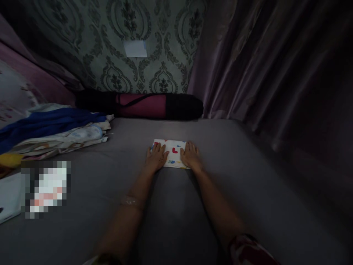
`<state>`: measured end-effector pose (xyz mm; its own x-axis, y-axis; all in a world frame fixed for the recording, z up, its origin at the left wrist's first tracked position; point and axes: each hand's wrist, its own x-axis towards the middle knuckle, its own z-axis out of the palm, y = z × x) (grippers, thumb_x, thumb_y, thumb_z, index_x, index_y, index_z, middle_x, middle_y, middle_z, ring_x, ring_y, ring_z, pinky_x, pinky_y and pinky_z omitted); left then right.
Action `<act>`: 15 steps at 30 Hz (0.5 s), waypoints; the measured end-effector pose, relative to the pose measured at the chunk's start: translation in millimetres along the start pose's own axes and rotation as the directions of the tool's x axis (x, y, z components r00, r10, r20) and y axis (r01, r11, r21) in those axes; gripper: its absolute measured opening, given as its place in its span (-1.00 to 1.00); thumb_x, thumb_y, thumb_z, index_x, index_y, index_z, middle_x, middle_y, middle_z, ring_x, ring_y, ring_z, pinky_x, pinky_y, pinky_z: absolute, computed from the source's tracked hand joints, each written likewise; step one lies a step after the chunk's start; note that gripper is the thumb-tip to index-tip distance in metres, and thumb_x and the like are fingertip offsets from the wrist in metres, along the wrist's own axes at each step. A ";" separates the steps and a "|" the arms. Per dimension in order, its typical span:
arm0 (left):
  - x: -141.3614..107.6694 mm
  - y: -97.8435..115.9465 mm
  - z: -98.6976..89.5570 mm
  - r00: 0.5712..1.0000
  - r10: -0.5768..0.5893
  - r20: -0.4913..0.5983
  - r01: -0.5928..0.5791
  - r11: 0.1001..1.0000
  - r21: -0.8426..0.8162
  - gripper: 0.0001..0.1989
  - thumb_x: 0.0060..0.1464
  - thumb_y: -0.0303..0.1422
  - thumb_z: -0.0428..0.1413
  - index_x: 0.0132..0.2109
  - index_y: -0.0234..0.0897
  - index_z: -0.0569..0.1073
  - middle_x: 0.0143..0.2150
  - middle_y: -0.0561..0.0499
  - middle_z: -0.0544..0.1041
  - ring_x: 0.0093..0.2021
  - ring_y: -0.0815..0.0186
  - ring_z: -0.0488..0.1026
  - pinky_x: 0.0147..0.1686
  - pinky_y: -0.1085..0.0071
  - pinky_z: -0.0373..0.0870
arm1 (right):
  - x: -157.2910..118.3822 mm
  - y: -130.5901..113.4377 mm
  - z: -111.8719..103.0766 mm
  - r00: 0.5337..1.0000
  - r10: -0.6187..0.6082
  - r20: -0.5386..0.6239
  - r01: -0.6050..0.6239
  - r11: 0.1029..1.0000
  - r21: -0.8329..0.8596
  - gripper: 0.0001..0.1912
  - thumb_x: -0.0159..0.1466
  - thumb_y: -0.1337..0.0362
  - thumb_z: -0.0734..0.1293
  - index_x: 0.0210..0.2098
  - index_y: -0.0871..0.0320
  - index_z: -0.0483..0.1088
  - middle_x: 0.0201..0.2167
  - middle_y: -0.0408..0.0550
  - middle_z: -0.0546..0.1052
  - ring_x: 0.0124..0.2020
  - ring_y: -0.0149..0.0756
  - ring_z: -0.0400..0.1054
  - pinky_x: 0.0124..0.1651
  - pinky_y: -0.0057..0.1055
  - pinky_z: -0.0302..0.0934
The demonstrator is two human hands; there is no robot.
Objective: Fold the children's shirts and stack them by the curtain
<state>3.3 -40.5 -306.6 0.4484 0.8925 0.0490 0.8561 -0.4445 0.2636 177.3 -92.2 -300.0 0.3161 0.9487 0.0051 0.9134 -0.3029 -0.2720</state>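
A small folded white cloth (173,154) with red, blue and yellow printed shapes lies flat on the grey sheet. Across its left end rests my left hand (157,156), palm down, fingers spread. My right hand (191,155) lies the same way over the right end. Neither hand grips anything; the middle of the cloth shows between them, with a red mark on it. The cloth's outer ends are partly hidden under the hands.
On the left is a pile of clothes, with a dark blue garment (55,123) on top. A black and maroon roll-shaped bag (143,105) lies along the patterned wall. Purple curtains (234,55) hang at the right. A blurred-out patch covers something at lower left.
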 end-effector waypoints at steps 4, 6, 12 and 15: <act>0.4 -2.6 -2.9 0.998 0.015 -0.053 -0.019 0.997 -0.074 -0.50 0.31 -0.19 -0.21 0.27 -0.30 0.25 0.35 -0.26 0.17 0.38 0.04 0.03 0.29 -0.10 -0.13 | 3.0 0.3 -3.6 0.998 0.015 0.062 -0.015 1.000 -0.002 -0.31 0.40 0.10 -0.06 0.37 0.46 -0.11 0.40 0.21 -0.09 0.41 -0.04 -0.28 0.37 -0.07 -0.35; 1.7 -6.1 -3.9 0.993 -0.008 -0.118 -0.009 0.990 -0.142 -0.55 0.31 -0.24 -0.20 0.23 -0.27 0.28 0.33 -0.23 0.23 0.36 0.09 0.07 0.30 -0.06 -0.11 | 4.8 -3.7 -8.4 0.996 0.036 0.086 -0.034 0.999 -0.017 -0.32 0.40 0.11 -0.06 0.36 0.47 -0.10 0.40 0.22 -0.09 0.41 -0.03 -0.27 0.36 -0.04 -0.34; 9.8 -26.0 -2.8 0.955 -0.092 -0.283 -0.008 0.942 -0.335 -0.60 0.28 -0.36 -0.18 0.17 -0.30 0.33 0.23 -0.20 0.37 0.26 0.16 0.24 0.27 0.10 0.05 | 7.3 -41.7 -15.7 0.984 -0.179 0.015 0.179 0.984 -0.016 -0.37 0.41 0.13 -0.07 0.37 0.34 -0.06 0.41 0.12 -0.06 0.41 -0.16 -0.25 0.37 -0.08 -0.36; 12.8 -37.5 0.6 0.942 -0.129 -0.310 -0.012 0.909 -0.416 -0.60 0.23 -0.40 -0.17 0.14 -0.32 0.35 0.17 -0.20 0.42 0.20 0.17 0.32 0.23 0.13 0.14 | 7.6 -57.1 -5.6 0.964 -0.265 0.028 0.266 0.964 -0.009 -0.39 0.41 0.15 -0.06 0.36 0.31 -0.03 0.40 0.08 -0.03 0.41 -0.19 -0.24 0.38 -0.12 -0.37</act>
<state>-22.9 -12.5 -316.4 0.2325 0.9216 0.3107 0.6662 -0.3837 0.6395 129.0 -68.3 -279.1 0.0552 0.9972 0.0498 0.9668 -0.0409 -0.2523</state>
